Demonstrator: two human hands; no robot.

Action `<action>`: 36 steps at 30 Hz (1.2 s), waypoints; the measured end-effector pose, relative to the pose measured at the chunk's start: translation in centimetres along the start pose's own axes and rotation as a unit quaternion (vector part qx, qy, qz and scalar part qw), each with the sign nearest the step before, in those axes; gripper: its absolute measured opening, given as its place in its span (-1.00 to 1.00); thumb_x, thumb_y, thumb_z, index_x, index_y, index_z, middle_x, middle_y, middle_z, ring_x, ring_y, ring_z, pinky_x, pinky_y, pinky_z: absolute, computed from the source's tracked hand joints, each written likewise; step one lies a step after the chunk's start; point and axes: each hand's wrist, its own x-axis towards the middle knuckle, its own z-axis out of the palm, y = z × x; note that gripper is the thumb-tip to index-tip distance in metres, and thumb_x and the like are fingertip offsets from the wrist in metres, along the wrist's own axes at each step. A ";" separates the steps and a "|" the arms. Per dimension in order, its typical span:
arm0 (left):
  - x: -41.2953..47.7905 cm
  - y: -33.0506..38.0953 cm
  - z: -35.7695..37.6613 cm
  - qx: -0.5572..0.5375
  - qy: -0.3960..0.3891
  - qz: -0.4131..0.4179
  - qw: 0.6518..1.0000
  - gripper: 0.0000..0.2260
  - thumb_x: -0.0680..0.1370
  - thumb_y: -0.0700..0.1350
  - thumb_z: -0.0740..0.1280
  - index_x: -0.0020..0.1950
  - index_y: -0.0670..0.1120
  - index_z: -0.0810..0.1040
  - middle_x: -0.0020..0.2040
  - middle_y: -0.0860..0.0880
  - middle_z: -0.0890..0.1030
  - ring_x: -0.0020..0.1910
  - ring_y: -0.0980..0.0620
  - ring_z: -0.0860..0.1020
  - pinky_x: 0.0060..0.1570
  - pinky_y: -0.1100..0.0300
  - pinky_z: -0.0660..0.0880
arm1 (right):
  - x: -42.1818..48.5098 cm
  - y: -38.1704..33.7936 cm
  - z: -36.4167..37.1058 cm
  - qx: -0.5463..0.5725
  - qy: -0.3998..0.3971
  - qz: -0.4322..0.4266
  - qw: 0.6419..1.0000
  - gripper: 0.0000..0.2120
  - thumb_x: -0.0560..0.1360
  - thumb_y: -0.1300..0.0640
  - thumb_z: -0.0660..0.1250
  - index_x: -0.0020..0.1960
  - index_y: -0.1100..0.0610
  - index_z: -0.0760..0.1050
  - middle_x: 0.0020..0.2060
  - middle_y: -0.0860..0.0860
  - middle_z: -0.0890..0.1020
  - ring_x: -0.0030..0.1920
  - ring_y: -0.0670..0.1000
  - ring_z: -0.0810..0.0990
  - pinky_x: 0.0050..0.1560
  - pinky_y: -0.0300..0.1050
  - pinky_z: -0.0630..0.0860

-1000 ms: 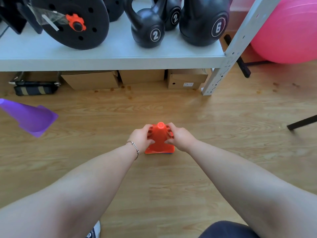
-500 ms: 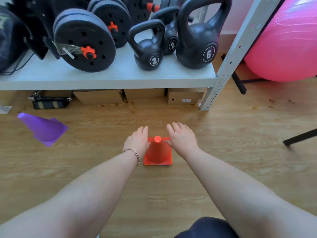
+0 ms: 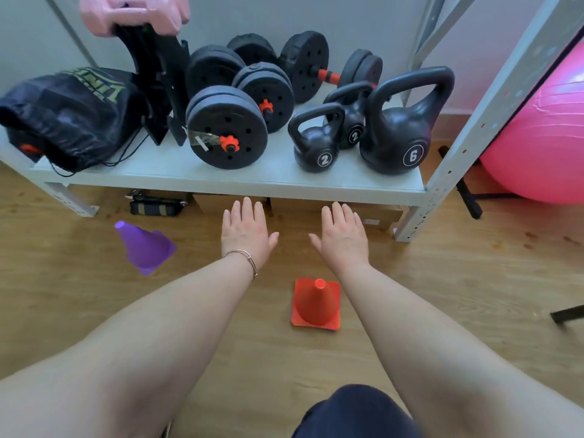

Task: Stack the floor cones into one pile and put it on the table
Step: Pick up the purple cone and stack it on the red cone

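Now both hands (image 3: 294,238) have released the orange cone (image 3: 316,303).

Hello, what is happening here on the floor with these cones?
A person is collecting floor cones. Both hands are open and empty: the left hand and right hand hover above the wooden floor. The orange cone stands upright between the forearms, with a blue edge under its base. The purple cone stands apart, to the left.

Bare floor (image 3: 252,343) open around orange cone (image 3: 316,305); shelf edge (image 3: 221,181) low ahead; purple cone (image 3: 143,248) left.
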 end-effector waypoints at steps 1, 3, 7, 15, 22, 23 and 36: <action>0.5 -1.1 -0.4 0.001 0.003 -0.004 1.000 -0.31 0.53 0.22 0.20 0.52 -0.13 0.10 0.55 -0.17 0.15 0.54 -0.17 0.11 0.51 -0.10 0.07 | 0.3 -1.0 -0.1 0.008 0.002 0.002 1.000 -0.36 0.44 -0.15 0.39 0.35 0.24 0.39 0.31 0.22 0.50 0.36 0.26 0.43 0.36 0.16 0.38; 1.4 -3.3 -1.2 0.006 0.006 -0.004 1.000 -0.31 0.53 0.23 0.18 0.53 -0.12 0.10 0.55 -0.17 0.17 0.54 -0.17 0.12 0.51 -0.10 0.08 | 0.8 -3.0 -0.2 0.019 0.009 0.002 1.000 -0.37 0.44 -0.15 0.38 0.34 0.23 0.40 0.28 0.20 0.52 0.35 0.25 0.44 0.35 0.15 0.39; 2.7 -7.7 -2.0 0.035 0.014 0.030 0.999 -0.32 0.54 0.23 0.15 0.53 -0.11 0.09 0.55 -0.17 0.16 0.54 -0.19 0.11 0.51 -0.13 0.07 | 2.7 -7.0 -0.8 0.031 0.015 0.010 0.999 -0.42 0.47 -0.15 0.34 0.34 0.19 0.38 0.26 0.15 0.52 0.36 0.21 0.42 0.36 0.13 0.36; 3.2 -18.9 1.0 0.069 0.014 0.016 0.997 -0.33 0.52 0.23 0.18 0.52 -0.11 0.14 0.54 -0.18 0.18 0.53 -0.19 0.13 0.50 -0.15 0.08 | 5.5 -14.8 1.0 0.029 -0.007 -0.015 0.999 -0.45 0.53 -0.18 0.25 0.38 0.14 0.33 0.32 0.10 0.48 0.42 0.17 0.36 0.42 0.11 0.28; 2.7 -25.9 6.1 0.038 -0.001 -0.045 0.998 -0.34 0.50 0.20 0.24 0.49 -0.12 0.21 0.52 -0.18 0.24 0.52 -0.18 0.17 0.49 -0.12 0.12 | 6.7 -21.4 4.8 0.033 -0.055 -0.065 0.996 -0.40 0.54 -0.19 0.23 0.45 0.12 0.26 0.41 0.09 0.42 0.48 0.15 0.29 0.48 0.09 0.23; 2.4 -26.8 7.0 0.035 -0.004 -0.054 0.998 -0.34 0.50 0.20 0.26 0.48 -0.12 0.23 0.51 -0.18 0.27 0.51 -0.18 0.19 0.48 -0.12 0.13 | 6.8 -22.3 5.4 0.034 -0.059 -0.070 0.995 -0.41 0.54 -0.18 0.23 0.44 0.12 0.26 0.40 0.09 0.42 0.48 0.14 0.30 0.47 0.09 0.24; 1.4 -38.7 15.8 0.040 -0.054 -0.105 0.992 -0.33 0.30 0.12 0.51 0.28 -0.21 0.46 0.25 -0.22 0.53 0.29 -0.28 0.46 0.26 -0.17 0.41 | 9.7 -32.4 14.3 0.050 -0.133 -0.121 0.983 -0.46 0.53 -0.17 0.26 0.41 0.06 0.31 0.38 0.07 0.45 0.45 0.18 0.34 0.41 0.14 0.32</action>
